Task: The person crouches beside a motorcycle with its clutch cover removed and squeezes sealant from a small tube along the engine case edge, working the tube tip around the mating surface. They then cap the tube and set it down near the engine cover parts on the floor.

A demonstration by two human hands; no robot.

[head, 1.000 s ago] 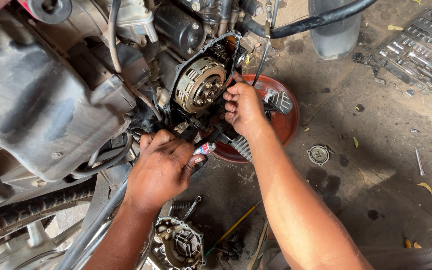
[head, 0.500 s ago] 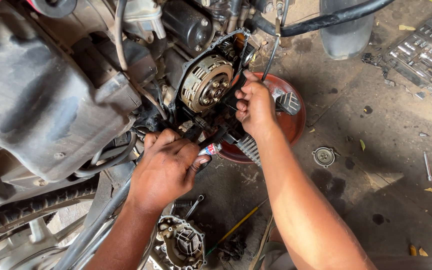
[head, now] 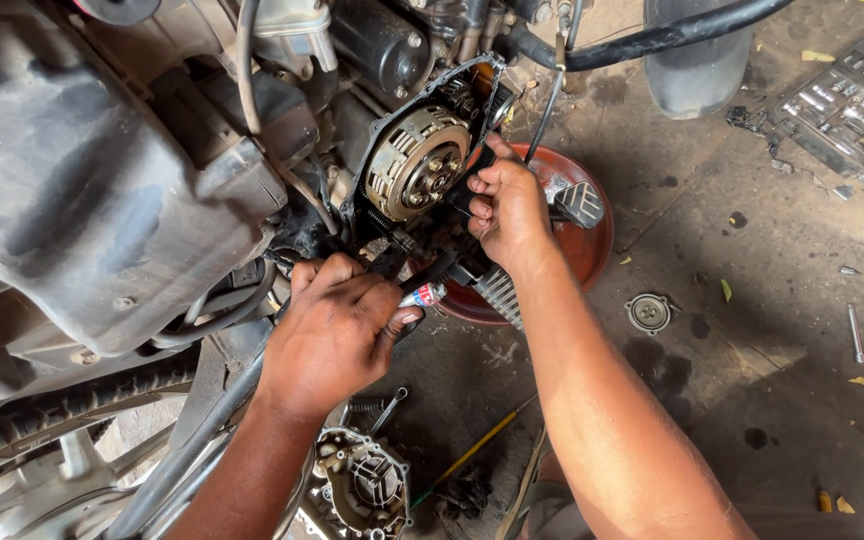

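An open motorcycle engine shows its round metal clutch assembly (head: 417, 162) inside a black casing rim (head: 377, 135). My right hand (head: 507, 210) rests against the casing's right edge, fingers curled beside the clutch; whether it grips a part I cannot tell. My left hand (head: 337, 330) is closed around a small tube with a red and white tip (head: 422, 296), held just below the engine case. A red drain pan (head: 592, 250) sits on the floor beneath the engine, behind my right hand.
A removed engine cover (head: 367, 490) and a yellow-handled screwdriver (head: 472, 455) lie on the floor near me. A socket set tray (head: 852, 100) is at the top right, a round cap (head: 649, 312) and a loose bit (head: 854, 332) on the concrete. The motorcycle tyre (head: 22, 440) is at the left.
The view has shifted slightly. My right hand has moved a little along the casing edge beside the clutch. My left hand keeps the tube in nearly the same place.
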